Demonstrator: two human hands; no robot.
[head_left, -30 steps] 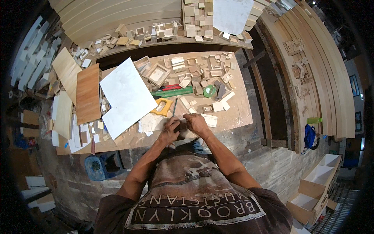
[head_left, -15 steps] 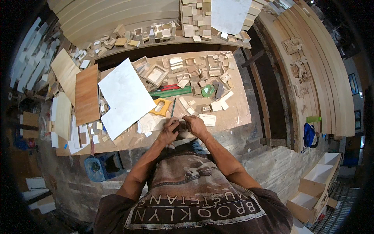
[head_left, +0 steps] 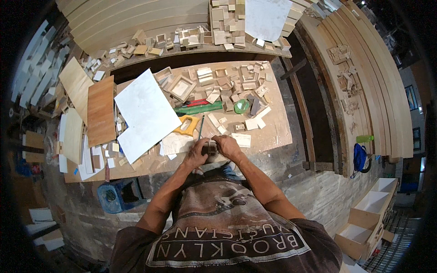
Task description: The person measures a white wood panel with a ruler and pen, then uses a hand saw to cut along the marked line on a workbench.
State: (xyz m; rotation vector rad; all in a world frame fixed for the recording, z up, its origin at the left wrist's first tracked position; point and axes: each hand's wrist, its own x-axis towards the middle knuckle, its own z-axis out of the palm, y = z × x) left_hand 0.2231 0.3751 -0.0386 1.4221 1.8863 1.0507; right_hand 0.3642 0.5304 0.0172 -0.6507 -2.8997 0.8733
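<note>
- Both our hands meet at the near edge of the worktable [head_left: 276, 131], with their fingertips close together and bent inward.
- Our left hand [head_left: 197, 154] is curled, its thumb and fingers gripping one side of a small piece [head_left: 212, 145].
- Our right hand [head_left: 229, 147] is closed on the other side of that piece, which sits between the two hands; fingers hide much of it, so we cannot tell its full shape.
- Just beyond our left fingers a dark pencil [head_left: 201, 126] points away from us, and next to it lies a saw with a yellow handle [head_left: 195, 123].
- Near our right hand we see a flat pale board [head_left: 241, 140].
- Farther in, a red tool [head_left: 195, 102] lies along a long green thing [head_left: 202, 108], with a green tape roll [head_left: 241, 106] to the right.
- Past these, many small wooden blocks [head_left: 249, 85] spread around a shallow wooden frame [head_left: 182, 88].
- To our left, a white panel [head_left: 145, 116] lies beside a reddish-brown panel [head_left: 101, 111].
- On the floor stands a blue stool [head_left: 110, 196].
</note>
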